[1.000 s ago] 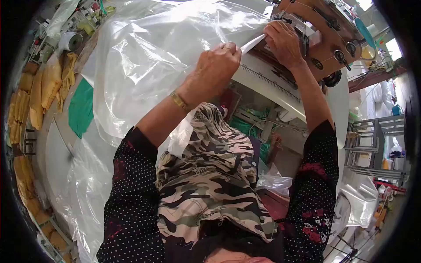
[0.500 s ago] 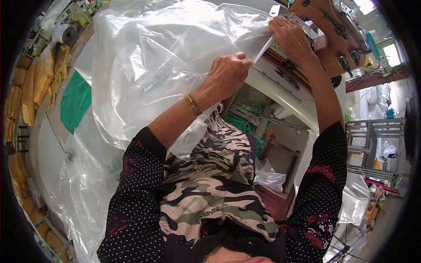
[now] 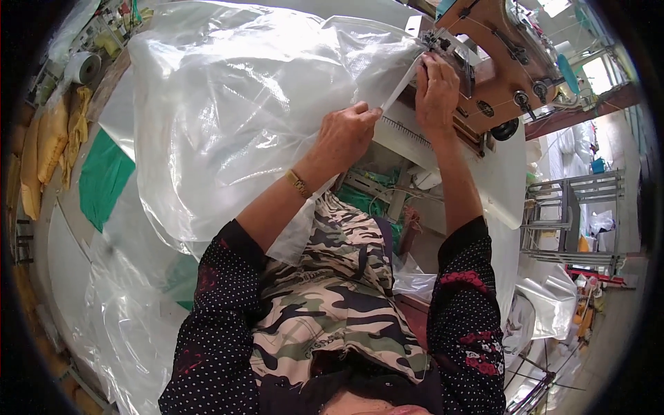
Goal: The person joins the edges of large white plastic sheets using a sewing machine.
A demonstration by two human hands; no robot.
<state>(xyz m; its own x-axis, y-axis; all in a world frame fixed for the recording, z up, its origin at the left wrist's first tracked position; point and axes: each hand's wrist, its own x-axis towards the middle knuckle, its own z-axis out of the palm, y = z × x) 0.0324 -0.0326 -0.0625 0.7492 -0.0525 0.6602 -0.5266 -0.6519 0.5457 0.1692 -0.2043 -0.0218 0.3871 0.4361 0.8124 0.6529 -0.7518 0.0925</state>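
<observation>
A large sheet of clear plastic film [image 3: 228, 117] spreads over the table in front of me, wrinkled and shiny. My left hand [image 3: 348, 135] is closed, pinching the film's folded edge between thumb and fingers. From there the edge runs as a narrow taut strip up to the needle area of a brown sewing machine [image 3: 487, 59]. Beside that needle area my right hand [image 3: 437, 90] lies over the machine bed, its fingers stretched forward and close to the strip. Whether the right fingertips grip the film is hidden.
A printed ruler scale [image 3: 407, 131] runs along the table's near edge. Green cloth [image 3: 105, 176] and yellow bundles [image 3: 55, 142] lie at the left. A metal rack [image 3: 574, 214] stands at the right. More clear plastic [image 3: 131, 311] hangs at the lower left.
My right hand has turned and flattened from a curled grip, moving slightly down and left beside the needle area. The left hand keeps its pinch on the film edge. The whole view has shifted slightly.
</observation>
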